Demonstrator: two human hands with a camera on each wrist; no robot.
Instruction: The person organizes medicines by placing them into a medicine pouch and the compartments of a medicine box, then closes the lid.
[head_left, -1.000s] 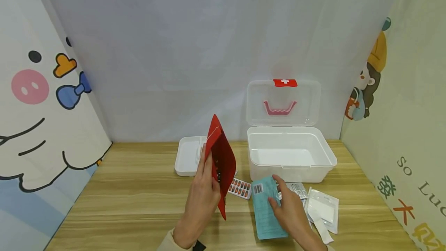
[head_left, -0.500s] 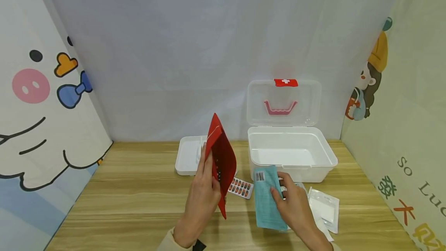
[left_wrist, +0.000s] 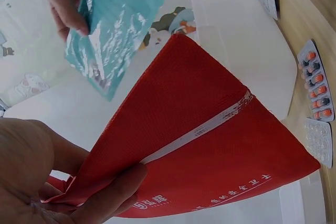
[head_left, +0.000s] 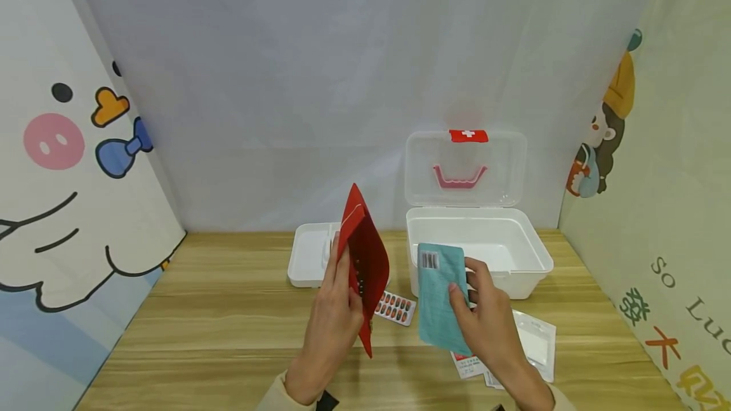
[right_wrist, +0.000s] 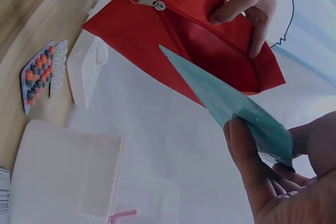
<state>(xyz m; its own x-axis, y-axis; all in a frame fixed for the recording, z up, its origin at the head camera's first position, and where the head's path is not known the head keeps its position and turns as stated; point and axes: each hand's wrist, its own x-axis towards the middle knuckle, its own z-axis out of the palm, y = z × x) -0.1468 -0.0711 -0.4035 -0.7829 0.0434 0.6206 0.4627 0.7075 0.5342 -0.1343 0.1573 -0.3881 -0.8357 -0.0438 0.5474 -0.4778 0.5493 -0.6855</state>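
Pale cloth backdrop (head_left: 274,94) behind wood-grain table (head_left: 228,316). Left hand (head_left: 333,319) grips red zip pouch (head_left: 368,262), held tilted on edge above table, mouth gaping toward right hand (head_left: 488,322). Right hand pinches teal packet (head_left: 441,297) between thumb and fingers, packet raised, near pouch, in front of white box (head_left: 520,282). Clear lid (head_left: 497,170) stands raised, pink handle (head_left: 459,183) on it. Capsule blister pack (head_left: 396,308) on table between pouch and box; white shallow tray (head_left: 307,255) partly behind pouch; flat packets (head_left: 537,347) near right wrist.
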